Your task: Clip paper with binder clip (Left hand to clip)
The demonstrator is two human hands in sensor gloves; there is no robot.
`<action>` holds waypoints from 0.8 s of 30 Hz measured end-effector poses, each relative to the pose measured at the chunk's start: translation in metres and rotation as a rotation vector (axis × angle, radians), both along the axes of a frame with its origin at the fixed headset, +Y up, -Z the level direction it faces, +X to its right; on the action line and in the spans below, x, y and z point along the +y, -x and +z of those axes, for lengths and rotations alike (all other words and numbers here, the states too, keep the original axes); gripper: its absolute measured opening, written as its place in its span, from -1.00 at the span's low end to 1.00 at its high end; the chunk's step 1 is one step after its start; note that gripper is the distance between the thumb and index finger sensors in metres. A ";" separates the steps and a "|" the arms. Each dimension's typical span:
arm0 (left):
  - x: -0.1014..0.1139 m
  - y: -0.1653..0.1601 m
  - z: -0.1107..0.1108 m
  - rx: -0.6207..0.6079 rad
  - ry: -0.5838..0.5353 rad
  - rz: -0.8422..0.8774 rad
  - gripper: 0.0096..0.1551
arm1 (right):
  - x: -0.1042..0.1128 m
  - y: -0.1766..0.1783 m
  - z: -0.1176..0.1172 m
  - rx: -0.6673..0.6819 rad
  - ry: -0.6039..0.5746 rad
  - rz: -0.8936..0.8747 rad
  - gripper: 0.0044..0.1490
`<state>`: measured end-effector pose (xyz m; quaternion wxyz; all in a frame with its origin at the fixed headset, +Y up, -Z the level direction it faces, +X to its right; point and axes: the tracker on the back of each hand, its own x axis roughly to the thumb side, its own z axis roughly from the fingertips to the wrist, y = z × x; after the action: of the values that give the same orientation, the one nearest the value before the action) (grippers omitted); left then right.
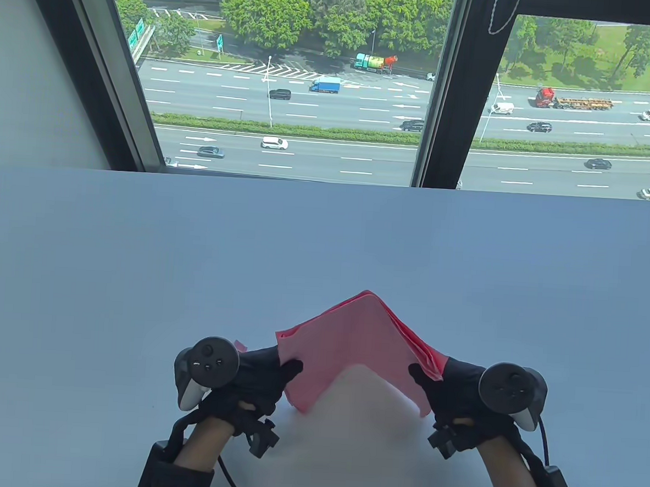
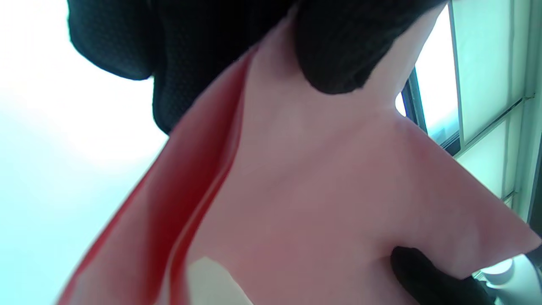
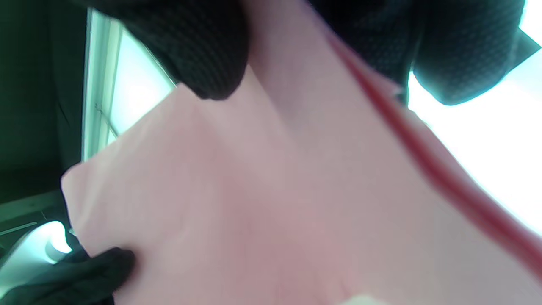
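Gloved fingers (image 2: pixel 334 63) of the left hand (image 1: pixel 256 379) press together on the left edge of a stack of pink paper (image 1: pixel 360 347), thumb on the near face and the remaining fingers behind it. In the left wrist view the thumb lies flat on the pale sheet, with darker red sheet edges fanned out beside it. The right hand (image 1: pixel 451 391) pinches the opposite, right edge of the paper in the same manner; its fingers (image 3: pixel 207 63) are clamped on the sheets, thumb in front. Held between the two hands, the paper bows upward into a tent-like peak, its layered edges visible along the right slope. The paper is raised above the near part of the white table (image 1: pixel 137 254), with its lower edges toward the viewer. A black tracker (image 1: pixel 207 363) sits on the back of the left hand, outboard of the paper; a matching tracker (image 1: pixel 511 389) sits on the right. Beyond the far edge of the table, a window (image 1: pixel 291 76) overlooks a multi-lane road with vehicles and trees.
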<state>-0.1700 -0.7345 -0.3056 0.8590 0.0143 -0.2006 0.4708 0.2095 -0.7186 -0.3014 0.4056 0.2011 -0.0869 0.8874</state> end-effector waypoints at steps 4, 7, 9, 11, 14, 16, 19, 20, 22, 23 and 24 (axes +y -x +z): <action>0.005 0.001 0.002 0.064 -0.091 -0.022 -0.47 | 0.005 -0.001 0.003 0.007 -0.035 -0.061 -0.36; 0.004 0.000 0.001 0.054 -0.037 -0.062 -0.47 | 0.000 0.002 0.000 0.016 0.011 0.010 -0.35; 0.002 -0.001 0.003 0.024 -0.079 -0.052 -0.47 | -0.004 0.001 0.000 0.040 0.039 0.001 -0.34; 0.007 0.000 0.005 0.080 -0.152 -0.029 -0.47 | 0.002 0.000 0.002 0.021 -0.016 -0.053 -0.36; 0.006 -0.002 0.003 0.044 -0.034 -0.055 -0.46 | 0.005 0.002 0.003 0.002 -0.043 -0.019 -0.35; -0.001 -0.003 0.002 -0.017 0.016 -0.104 -0.45 | -0.005 0.004 -0.001 0.041 0.066 0.054 -0.31; -0.002 0.000 -0.002 0.016 0.019 -0.058 -0.45 | -0.008 0.002 -0.005 0.050 0.101 -0.050 -0.33; -0.001 0.004 -0.002 0.023 0.019 -0.040 -0.46 | -0.007 -0.002 -0.006 0.048 0.104 -0.060 -0.35; 0.002 0.010 -0.003 0.045 0.022 0.010 -0.48 | -0.004 -0.009 -0.008 0.044 0.108 -0.112 -0.38; 0.003 0.015 -0.004 0.044 0.041 0.053 -0.49 | -0.003 -0.013 -0.009 0.057 0.128 -0.160 -0.39; 0.003 0.018 -0.004 0.037 0.056 0.083 -0.49 | -0.003 -0.017 -0.010 0.070 0.148 -0.200 -0.40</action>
<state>-0.1877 -0.7311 -0.3100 0.8425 0.0072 -0.1707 0.5109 0.2263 -0.7211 -0.3112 0.5088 0.1918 -0.0265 0.8388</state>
